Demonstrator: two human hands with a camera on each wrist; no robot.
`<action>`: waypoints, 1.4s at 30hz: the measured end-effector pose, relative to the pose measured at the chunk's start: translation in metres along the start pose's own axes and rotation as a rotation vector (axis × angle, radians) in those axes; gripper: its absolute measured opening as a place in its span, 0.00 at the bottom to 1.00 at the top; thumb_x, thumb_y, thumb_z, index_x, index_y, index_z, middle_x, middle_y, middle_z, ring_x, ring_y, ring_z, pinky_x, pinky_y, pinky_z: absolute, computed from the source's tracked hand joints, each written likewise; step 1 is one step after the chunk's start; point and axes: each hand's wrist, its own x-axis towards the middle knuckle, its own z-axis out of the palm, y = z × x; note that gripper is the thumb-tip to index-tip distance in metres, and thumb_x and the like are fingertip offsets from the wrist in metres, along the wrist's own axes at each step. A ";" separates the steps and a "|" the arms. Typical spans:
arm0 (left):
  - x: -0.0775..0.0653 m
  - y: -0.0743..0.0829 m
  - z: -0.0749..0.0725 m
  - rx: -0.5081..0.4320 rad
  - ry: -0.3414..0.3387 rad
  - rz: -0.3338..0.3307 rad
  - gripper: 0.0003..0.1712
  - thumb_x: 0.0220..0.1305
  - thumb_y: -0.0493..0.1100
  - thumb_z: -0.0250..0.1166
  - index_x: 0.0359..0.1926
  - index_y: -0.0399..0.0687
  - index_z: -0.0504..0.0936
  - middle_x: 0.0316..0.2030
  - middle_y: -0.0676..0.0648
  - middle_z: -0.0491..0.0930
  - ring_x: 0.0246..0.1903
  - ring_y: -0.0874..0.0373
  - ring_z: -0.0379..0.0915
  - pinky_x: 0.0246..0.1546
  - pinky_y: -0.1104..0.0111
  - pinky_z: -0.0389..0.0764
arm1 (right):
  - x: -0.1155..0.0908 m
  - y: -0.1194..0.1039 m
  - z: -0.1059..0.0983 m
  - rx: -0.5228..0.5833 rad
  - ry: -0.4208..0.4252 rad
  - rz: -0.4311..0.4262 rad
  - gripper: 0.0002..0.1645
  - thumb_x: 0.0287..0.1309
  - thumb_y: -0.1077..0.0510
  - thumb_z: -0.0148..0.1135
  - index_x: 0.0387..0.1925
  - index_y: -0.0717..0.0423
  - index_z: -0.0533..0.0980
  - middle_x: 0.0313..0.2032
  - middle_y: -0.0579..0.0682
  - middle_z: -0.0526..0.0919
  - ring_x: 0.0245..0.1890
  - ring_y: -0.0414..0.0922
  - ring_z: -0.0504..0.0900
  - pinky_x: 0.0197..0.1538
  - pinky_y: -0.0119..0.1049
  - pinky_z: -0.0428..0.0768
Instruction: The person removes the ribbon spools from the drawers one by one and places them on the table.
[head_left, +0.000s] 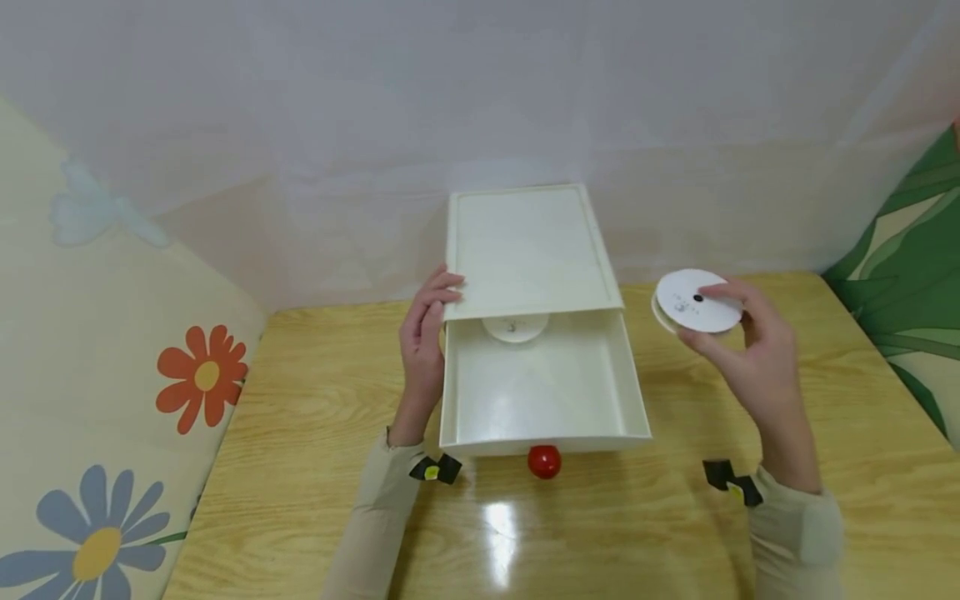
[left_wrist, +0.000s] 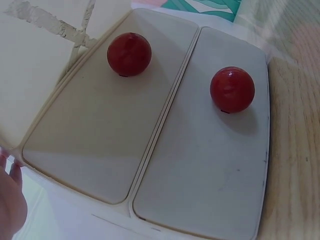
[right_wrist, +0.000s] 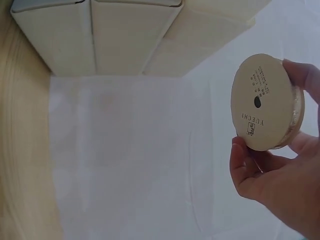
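Observation:
A white box with drawers (head_left: 531,250) stands at the middle of the table, a drawer (head_left: 540,392) pulled out toward me. Inside that drawer, partly under the box top, lies a white ribbon spool (head_left: 516,327). My left hand (head_left: 426,333) rests against the box's left side, fingertips over its top edge; only a few fingers show in the left wrist view. To the right of the box, my right hand (head_left: 761,350) holds another ribbon spool (head_left: 693,302) by its rim, raised over the table. Printed lettering and a dark centre hole show on its face (right_wrist: 257,117).
Two drawer fronts with round red knobs (left_wrist: 129,54) fill the left wrist view. The wooden table (head_left: 322,400) runs to a pale cloth backdrop (head_left: 337,167). Flower-patterned panels (head_left: 206,375) border the left side, green leaf shapes (head_left: 918,250) the right.

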 end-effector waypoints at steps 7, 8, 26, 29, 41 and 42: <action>0.000 -0.001 -0.001 0.000 -0.006 0.000 0.21 0.77 0.40 0.46 0.43 0.20 0.73 0.57 0.59 0.81 0.74 0.44 0.58 0.78 0.51 0.53 | 0.005 0.020 -0.002 -0.087 -0.014 0.088 0.29 0.50 0.75 0.73 0.57 0.70 0.77 0.64 0.60 0.76 0.57 0.38 0.73 0.55 0.23 0.72; -0.001 -0.001 -0.001 -0.001 -0.008 -0.003 0.21 0.77 0.40 0.46 0.43 0.20 0.73 0.57 0.59 0.81 0.74 0.44 0.58 0.78 0.51 0.53 | 0.005 0.023 -0.002 -0.097 -0.015 0.100 0.29 0.51 0.74 0.73 0.57 0.70 0.77 0.64 0.61 0.76 0.56 0.37 0.73 0.54 0.23 0.71; 0.000 0.003 -0.001 -0.003 -0.009 -0.032 0.21 0.77 0.40 0.46 0.44 0.21 0.75 0.56 0.58 0.81 0.74 0.43 0.58 0.78 0.52 0.54 | 0.009 0.064 -0.004 -0.239 -0.142 0.296 0.28 0.62 0.56 0.73 0.57 0.67 0.75 0.65 0.65 0.74 0.58 0.48 0.70 0.51 0.36 0.70; 0.000 0.003 -0.001 -0.002 -0.010 -0.043 0.21 0.77 0.40 0.46 0.44 0.21 0.75 0.56 0.58 0.81 0.74 0.44 0.58 0.78 0.52 0.54 | 0.008 0.072 -0.004 -0.255 -0.200 0.313 0.29 0.62 0.56 0.72 0.58 0.67 0.75 0.66 0.67 0.73 0.58 0.54 0.71 0.47 0.30 0.69; -0.001 0.001 -0.003 0.007 -0.022 -0.010 0.22 0.78 0.41 0.46 0.44 0.19 0.74 0.56 0.59 0.81 0.74 0.44 0.58 0.78 0.51 0.53 | 0.006 0.099 -0.002 -0.291 -0.319 0.339 0.28 0.63 0.57 0.71 0.58 0.69 0.74 0.61 0.73 0.74 0.51 0.59 0.75 0.43 0.32 0.77; 0.000 0.001 -0.003 0.007 -0.022 -0.009 0.22 0.78 0.41 0.46 0.44 0.19 0.74 0.56 0.59 0.81 0.74 0.44 0.58 0.78 0.51 0.53 | 0.006 0.101 -0.002 -0.292 -0.329 0.340 0.27 0.63 0.57 0.71 0.57 0.70 0.74 0.61 0.74 0.74 0.53 0.62 0.76 0.46 0.38 0.79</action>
